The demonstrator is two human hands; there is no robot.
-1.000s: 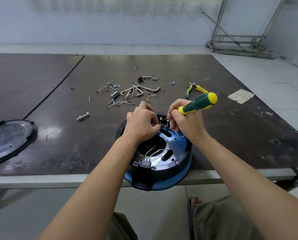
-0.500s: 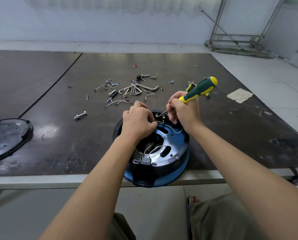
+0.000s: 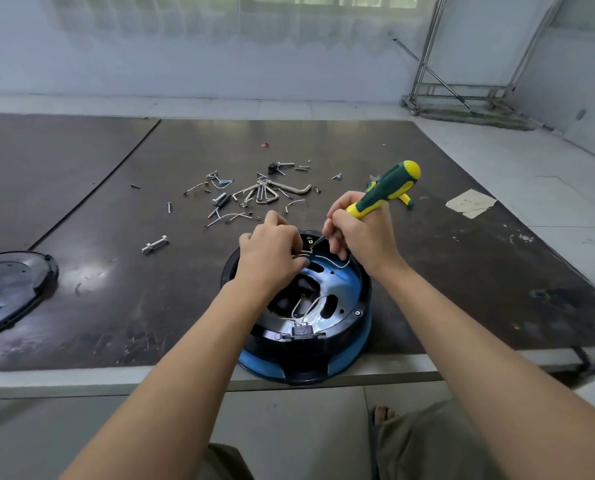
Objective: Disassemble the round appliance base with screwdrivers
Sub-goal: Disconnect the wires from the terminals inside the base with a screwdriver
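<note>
The right hand (image 3: 361,237) is clamping the green-and-yellow screwdriver (image 3: 386,190) low on its handle. The shaft is slanting from upper right down to lower left, toward a small terminal (image 3: 311,242) at the far rim of the round appliance base (image 3: 349,292). The left hand (image 3: 271,258) is curling its fingers on the white wires (image 3: 339,265) just beside that spot, so the 2 hands are working close together. The base is sitting open side up at the near edge of the table (image 3: 462,271), directly under them. The tip is too small to make out, and the left fingers are hiding their pinch point. Beyond, loose screws and hex keys (image 3: 264,195) are lying scattered, and a black cover (image 3: 8,289) is getting cut off at left.
</note>
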